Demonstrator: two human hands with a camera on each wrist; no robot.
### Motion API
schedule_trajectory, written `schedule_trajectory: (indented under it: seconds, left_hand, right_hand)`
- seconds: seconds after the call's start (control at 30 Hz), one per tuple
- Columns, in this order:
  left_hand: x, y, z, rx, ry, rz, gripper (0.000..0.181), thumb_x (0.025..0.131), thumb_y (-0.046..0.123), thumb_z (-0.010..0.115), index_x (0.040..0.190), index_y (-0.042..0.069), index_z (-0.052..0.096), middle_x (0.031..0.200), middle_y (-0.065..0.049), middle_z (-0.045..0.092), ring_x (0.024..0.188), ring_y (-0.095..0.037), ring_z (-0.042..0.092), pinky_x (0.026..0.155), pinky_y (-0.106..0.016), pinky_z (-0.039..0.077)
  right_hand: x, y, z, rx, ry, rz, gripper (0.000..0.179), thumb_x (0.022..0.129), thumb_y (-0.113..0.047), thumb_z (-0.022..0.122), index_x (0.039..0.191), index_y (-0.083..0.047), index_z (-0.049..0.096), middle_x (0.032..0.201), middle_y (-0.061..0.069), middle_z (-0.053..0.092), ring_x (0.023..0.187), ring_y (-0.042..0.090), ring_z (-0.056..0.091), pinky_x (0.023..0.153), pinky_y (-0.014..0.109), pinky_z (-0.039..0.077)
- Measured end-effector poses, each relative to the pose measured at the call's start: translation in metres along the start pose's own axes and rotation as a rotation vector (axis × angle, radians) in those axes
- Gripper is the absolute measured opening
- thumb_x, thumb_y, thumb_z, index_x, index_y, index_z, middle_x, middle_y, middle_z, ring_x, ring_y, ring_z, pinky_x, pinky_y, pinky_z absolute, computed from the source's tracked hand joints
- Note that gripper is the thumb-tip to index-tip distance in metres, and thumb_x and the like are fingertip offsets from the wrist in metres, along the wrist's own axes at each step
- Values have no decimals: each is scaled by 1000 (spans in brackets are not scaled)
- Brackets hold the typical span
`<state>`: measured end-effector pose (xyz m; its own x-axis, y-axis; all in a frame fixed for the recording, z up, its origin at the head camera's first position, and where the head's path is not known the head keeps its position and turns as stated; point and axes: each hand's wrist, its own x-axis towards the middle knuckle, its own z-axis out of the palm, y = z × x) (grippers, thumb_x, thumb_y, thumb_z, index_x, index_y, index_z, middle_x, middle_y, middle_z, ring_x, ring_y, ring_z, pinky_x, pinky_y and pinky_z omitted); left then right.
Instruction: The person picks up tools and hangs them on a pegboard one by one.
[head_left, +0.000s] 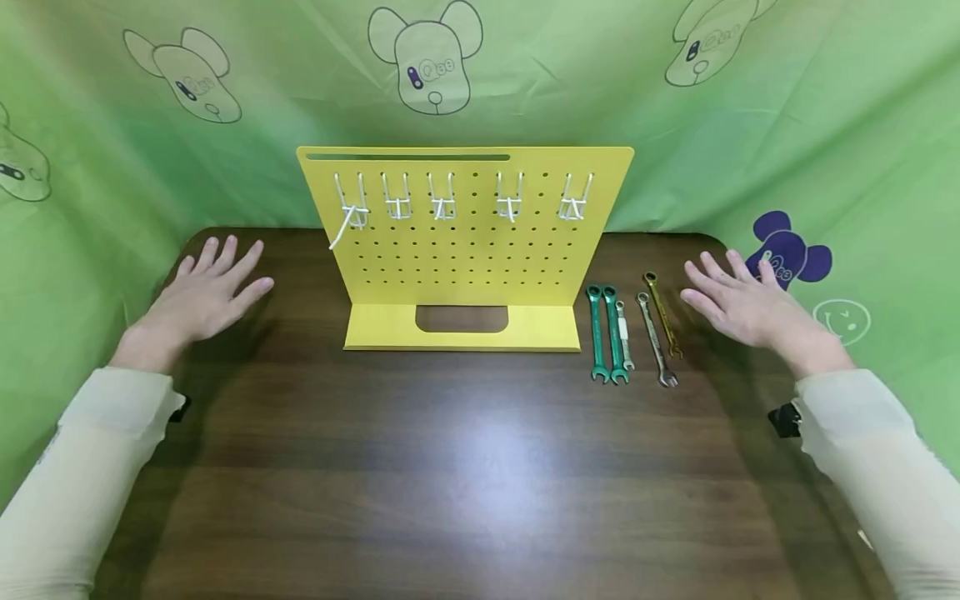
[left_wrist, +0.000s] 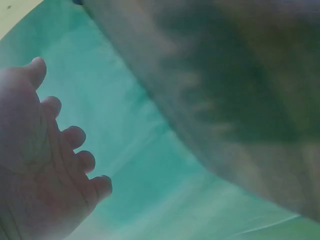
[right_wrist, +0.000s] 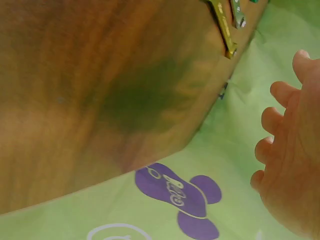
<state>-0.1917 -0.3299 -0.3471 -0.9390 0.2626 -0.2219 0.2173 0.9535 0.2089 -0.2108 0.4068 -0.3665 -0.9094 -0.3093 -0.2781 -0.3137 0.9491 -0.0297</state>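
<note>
My left hand [head_left: 207, 293] is held over the table's far left corner, fingers spread and nothing in it. Over the right edge, my right hand [head_left: 742, 300] is spread likewise and holds nothing. Nearest to it lies a gold wrench [head_left: 663, 315], which also shows at the top of the right wrist view. Beside that are a silver combination wrench [head_left: 657, 340], a short silver wrench [head_left: 624, 337] and two green wrenches, one green wrench [head_left: 597, 335] left of the other green wrench [head_left: 615, 335]. All lie with their open ends toward me.
A yellow pegboard [head_left: 465, 258] stands at the back middle of the dark wooden table [head_left: 360, 467]. Several white hooks line its upper part; the leftmost hook [head_left: 349, 215] sticks out farther, tilted left. A green printed curtain [head_left: 300, 83] surrounds the table's back and sides.
</note>
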Motion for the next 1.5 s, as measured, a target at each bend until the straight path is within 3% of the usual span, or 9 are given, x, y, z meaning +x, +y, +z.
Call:
schedule_trajectory:
  seconds: [0.2,0.33,0.47,0.67,0.83,1.07,1.27,1.43,1.5]
  left_hand:
    - [11,21,-30,-208,20,50,70,107,60,24,161,29,-9,166,-7,-18,149,-33,-23,117,-71,-8]
    - [16,35,-43,-374,47,81,73,105,58,42,157,46,-8,164,13,-13,151,-24,-17,119,-68,-4]
    - [24,49,-46,-532,85,123,85,101,49,60,155,53,-6,165,14,-7,153,-22,-3,123,-62,8]
    - [36,64,-43,-798,126,134,90,99,27,70,163,34,7,166,-12,24,147,-31,32,120,-48,32]
    - [41,70,-35,-952,72,27,71,99,12,67,159,13,29,155,-16,39,130,-27,52,102,-29,53]
    - [47,72,-28,-1002,-89,-154,64,100,19,68,154,7,36,143,-11,53,122,-18,57,111,-48,44]
    - [53,72,-18,-1165,-97,-159,50,101,18,67,144,6,44,107,11,70,108,-10,64,114,-55,40]
    - [60,76,-16,-1329,-98,-142,40,101,31,66,132,12,50,115,7,63,124,-23,51,114,-60,37]
    - [63,78,-15,-1371,-86,-133,38,100,36,66,127,13,54,117,3,60,123,-24,50,115,-60,36]
  right_hand:
    - [3,-4,-13,182,34,8,68,110,-52,21,163,-13,4,165,22,-4,146,51,-18,108,77,-17]
    - [6,-6,-19,315,38,15,66,110,-51,24,163,-18,1,165,19,-9,144,54,-18,108,81,-7]
    - [7,-8,-21,382,4,29,67,109,-53,26,163,-24,-3,166,16,-12,144,56,-11,113,77,0]
    - [8,-10,-15,488,12,76,76,106,-55,41,163,-27,-1,165,26,6,138,62,24,109,78,19]
    - [10,-8,-2,678,10,94,87,103,-48,56,163,-12,4,160,34,16,139,59,27,107,69,37]
    - [12,-5,14,823,-31,123,84,104,-29,62,159,4,8,157,39,20,133,58,38,96,59,53]
    - [15,-4,23,846,-49,140,83,101,-28,67,157,6,16,148,42,31,120,53,53,85,50,61]
    - [16,-7,30,874,-87,196,80,96,-23,73,153,8,25,124,28,45,92,20,61,72,39,64]
    - [18,-9,32,876,-92,216,77,95,-20,75,151,8,29,116,19,46,86,15,59,69,37,64]
